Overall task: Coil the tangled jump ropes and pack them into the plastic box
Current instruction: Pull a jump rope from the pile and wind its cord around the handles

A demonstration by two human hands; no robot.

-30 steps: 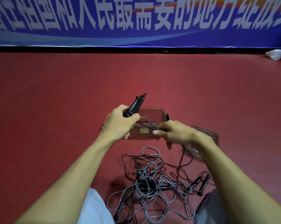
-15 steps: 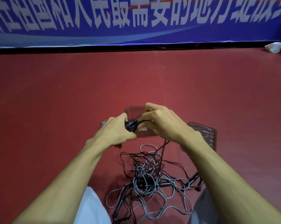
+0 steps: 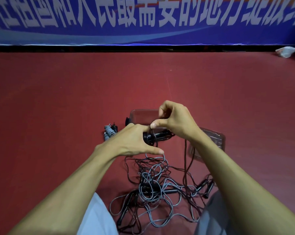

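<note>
Grey and black jump ropes (image 3: 153, 189) are piled tangled. Black handles (image 3: 157, 135) are held just before the clear box (image 3: 142, 116).

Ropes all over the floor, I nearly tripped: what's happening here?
A person is bundling one jump rope: the left hand grips its black handles while the right hand pinches its cord above them. One coiled rope lies left of the plastic box; a tangled pile lies on the floor nearer the person.

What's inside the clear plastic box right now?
The visible far-left part of the clear plastic box looks empty, only red floor showing through. The right hand, pinching a black cord, and the black jump-rope handles cover its near and right parts.
</note>
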